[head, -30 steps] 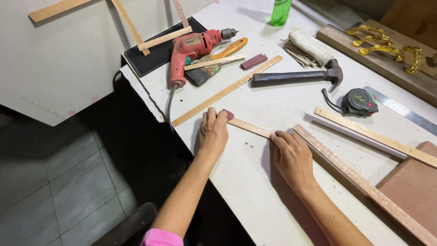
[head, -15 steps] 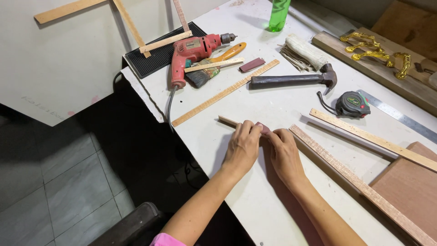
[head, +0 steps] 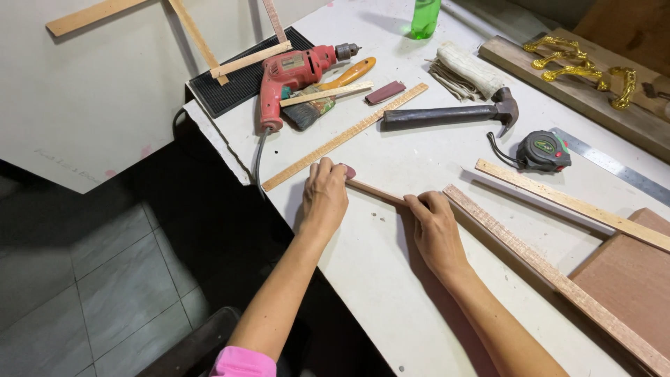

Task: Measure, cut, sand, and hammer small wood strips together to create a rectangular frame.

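Wood strip (head: 377, 191), thin and reddish-brown, lies flat on the white desk (head: 377, 279) between both hands. Left hand (head: 324, 199) curls over its far end, pressing a small maroon pad (head: 349, 171) there; right hand (head: 436, 227) pins the near end, fingers bent. Green bottle (head: 424, 17) stands at the desk's far edge.

A single head-worn camera looks steeply down from above the person's shoulders onto the white bench (head: 391, 293), close enough that both forearms rise from the bottom edge of the frame. It faces forward and slightly right across the bench, whose near corner cuts diagonally through the picture, with grey floor tiles (head: 77, 293) at lower left. No second view shares the scene.
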